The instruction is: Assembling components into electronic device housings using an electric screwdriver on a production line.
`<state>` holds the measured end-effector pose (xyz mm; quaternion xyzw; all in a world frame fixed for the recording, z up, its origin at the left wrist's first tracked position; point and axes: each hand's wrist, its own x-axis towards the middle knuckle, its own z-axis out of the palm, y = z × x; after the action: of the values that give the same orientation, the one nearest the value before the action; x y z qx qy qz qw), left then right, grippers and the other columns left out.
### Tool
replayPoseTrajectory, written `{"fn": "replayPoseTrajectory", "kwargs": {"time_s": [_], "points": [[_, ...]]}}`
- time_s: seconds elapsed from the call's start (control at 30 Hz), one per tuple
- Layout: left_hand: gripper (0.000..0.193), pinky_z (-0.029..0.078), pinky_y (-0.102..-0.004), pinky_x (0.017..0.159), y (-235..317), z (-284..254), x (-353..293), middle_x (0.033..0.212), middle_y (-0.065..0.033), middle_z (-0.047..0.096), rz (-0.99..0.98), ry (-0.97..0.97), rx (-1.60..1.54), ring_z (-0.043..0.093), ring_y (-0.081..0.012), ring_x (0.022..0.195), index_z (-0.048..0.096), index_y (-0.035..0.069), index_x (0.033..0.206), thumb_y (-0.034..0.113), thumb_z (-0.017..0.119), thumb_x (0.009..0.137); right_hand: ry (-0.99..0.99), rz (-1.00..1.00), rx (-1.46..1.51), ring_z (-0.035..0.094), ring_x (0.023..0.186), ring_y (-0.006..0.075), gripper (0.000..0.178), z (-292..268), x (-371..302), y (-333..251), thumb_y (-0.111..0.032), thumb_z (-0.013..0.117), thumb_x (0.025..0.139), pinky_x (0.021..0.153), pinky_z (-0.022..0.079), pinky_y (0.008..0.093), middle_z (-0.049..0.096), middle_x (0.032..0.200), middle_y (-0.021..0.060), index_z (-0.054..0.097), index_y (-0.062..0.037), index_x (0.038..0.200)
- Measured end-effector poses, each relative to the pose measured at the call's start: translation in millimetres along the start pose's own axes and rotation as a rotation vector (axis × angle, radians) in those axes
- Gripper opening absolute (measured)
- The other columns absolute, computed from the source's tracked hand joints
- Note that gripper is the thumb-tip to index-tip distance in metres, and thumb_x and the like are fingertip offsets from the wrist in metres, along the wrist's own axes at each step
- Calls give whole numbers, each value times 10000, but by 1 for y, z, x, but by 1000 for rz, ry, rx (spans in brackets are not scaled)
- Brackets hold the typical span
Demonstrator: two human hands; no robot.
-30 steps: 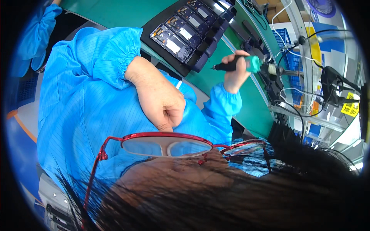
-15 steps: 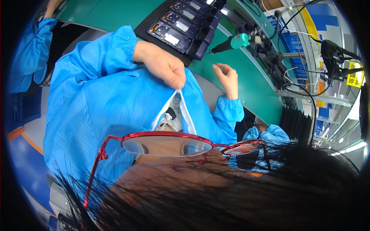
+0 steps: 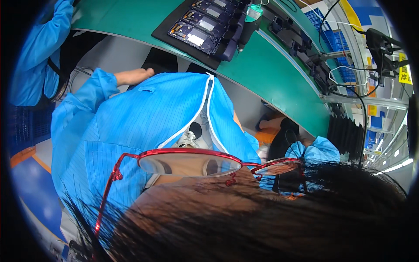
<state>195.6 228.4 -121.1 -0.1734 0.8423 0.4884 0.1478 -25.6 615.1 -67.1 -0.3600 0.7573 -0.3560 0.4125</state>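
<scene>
Our left hand [image 3: 133, 76] has dropped from our chest to 10 o'clock; our right hand has left view, the screwdriver [image 3: 248, 24] released.

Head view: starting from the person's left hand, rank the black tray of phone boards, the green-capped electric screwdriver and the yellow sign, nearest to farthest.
From the left hand, lying flat at the bench edge:
1. Black tray of phone boards, just above it on the green bench.
2. Green-capped electric screwdriver, at the tray's right end.
3. Yellow sign, far right.

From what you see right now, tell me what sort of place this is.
Probably an electronics assembly line: a green work mat, a black tray of phone parts, a hanging power screwdriver, and blue cleanroom coats.
</scene>
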Motion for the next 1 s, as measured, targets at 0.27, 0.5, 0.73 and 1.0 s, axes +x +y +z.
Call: {"fn": "replayPoseTrajectory", "kwargs": {"time_s": [0.27,0.5,0.73,1.0], "points": [[566,459,-401,658,20,-1,-9,739,-145,652,74,-57,-18,581,-249,673,655,-7,786,468,394,948,79,76,18,604,849,412,292,16,16,-6,-296,585,790,699,473,434,638,889,240,633,-14,846],[411,478,-468,721,-29,6,16,815,-147,662,117,350,669,621,-357,803,686,103,795,386,412,914,253,37,-234,594,879,423,294,44,78,-11,-299,572,797,717,466,444,633,902,249,618,-11,830],[392,489,-479,736,-85,42,-41,868,-153,668,-188,396,648,637,-319,880,704,132,846,436,460,884,103,-83,-632,602,888,407,300,61,136,-45,-285,511,863,754,460,484,645,911,224,615,-4,864],[301,490,-453,722,15,14,27,839,-162,666,259,424,661,634,-338,817,699,119,842,365,524,840,540,-44,-678,605,818,407,282,14,118,44,-316,494,868,727,473,495,642,862,228,660,-88,885]]}}
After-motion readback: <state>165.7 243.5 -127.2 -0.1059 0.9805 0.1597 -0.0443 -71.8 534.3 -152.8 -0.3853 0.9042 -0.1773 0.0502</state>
